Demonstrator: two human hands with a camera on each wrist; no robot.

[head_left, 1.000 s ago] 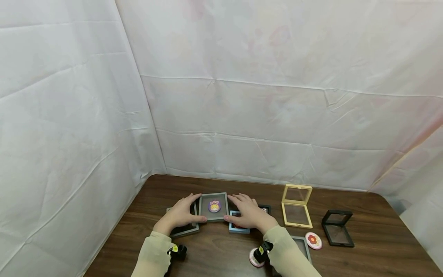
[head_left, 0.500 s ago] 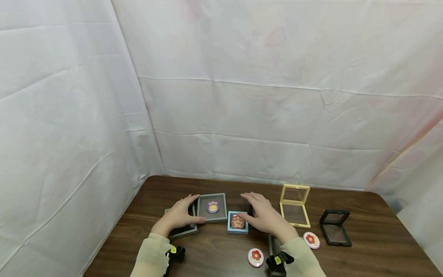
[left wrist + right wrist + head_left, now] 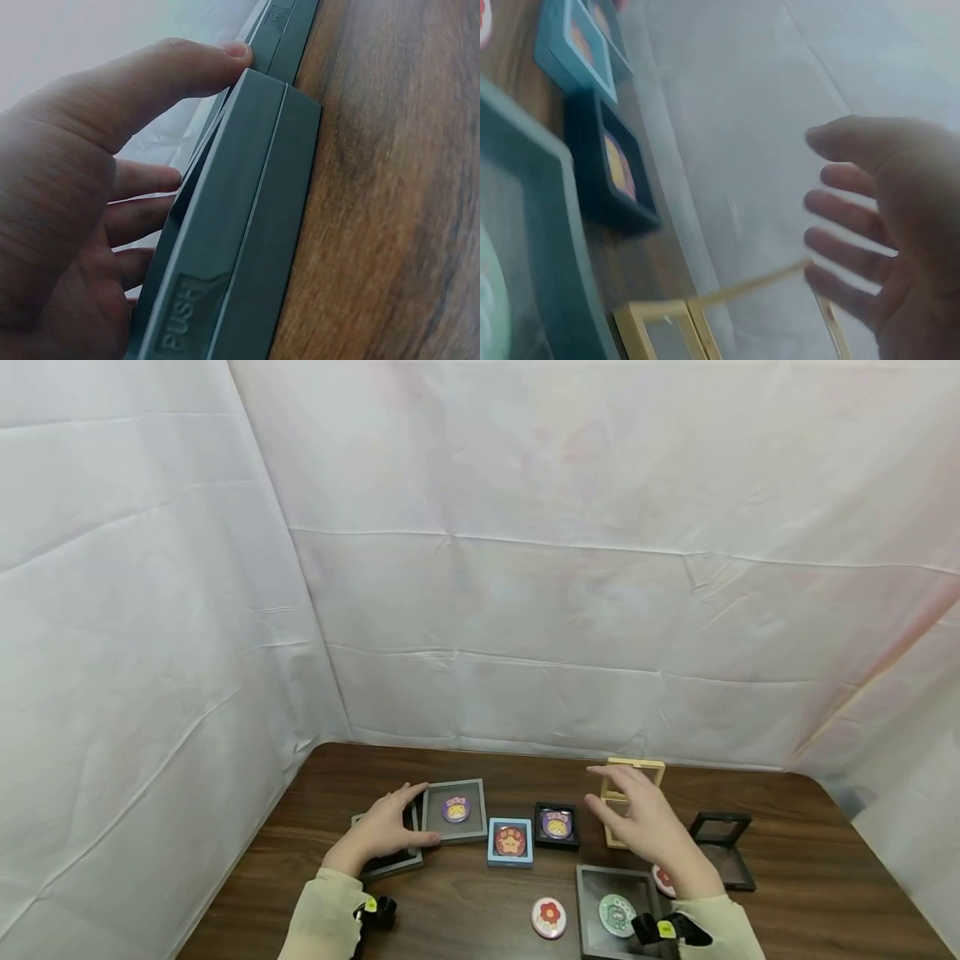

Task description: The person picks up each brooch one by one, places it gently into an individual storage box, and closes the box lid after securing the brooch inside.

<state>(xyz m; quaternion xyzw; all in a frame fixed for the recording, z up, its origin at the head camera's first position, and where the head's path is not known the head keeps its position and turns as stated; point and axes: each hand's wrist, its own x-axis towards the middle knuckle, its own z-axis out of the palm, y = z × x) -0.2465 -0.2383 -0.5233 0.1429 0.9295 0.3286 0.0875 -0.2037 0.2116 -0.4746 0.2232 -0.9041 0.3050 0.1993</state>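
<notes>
My left hand (image 3: 381, 833) is over a grey display case (image 3: 397, 865) at the left. Its thumb and index fingertips are at the left edge of a second grey case (image 3: 474, 832), which frames a purple cartoon badge (image 3: 456, 810). In the left wrist view the thumb lies across the corner of the near case (image 3: 225, 217), marked PUSH, the other fingers behind it. My right hand (image 3: 648, 818) is raised with fingers spread, holding nothing. It overlaps the gold case (image 3: 656, 768), standing with its lid up, and in the right wrist view hangs above it.
Mid-table are a blue case (image 3: 510, 863) with a red star badge and a black case (image 3: 557, 846) with a purple badge. Nearer lie a loose flower badge (image 3: 549, 918) and a large grey case (image 3: 588, 935) with a green badge. An unfolded black case (image 3: 738, 870) stands right.
My right hand has left the right edge of the grey case with the purple badge and moved right towards the gold case. The left hand has stayed at that case's left edge.
</notes>
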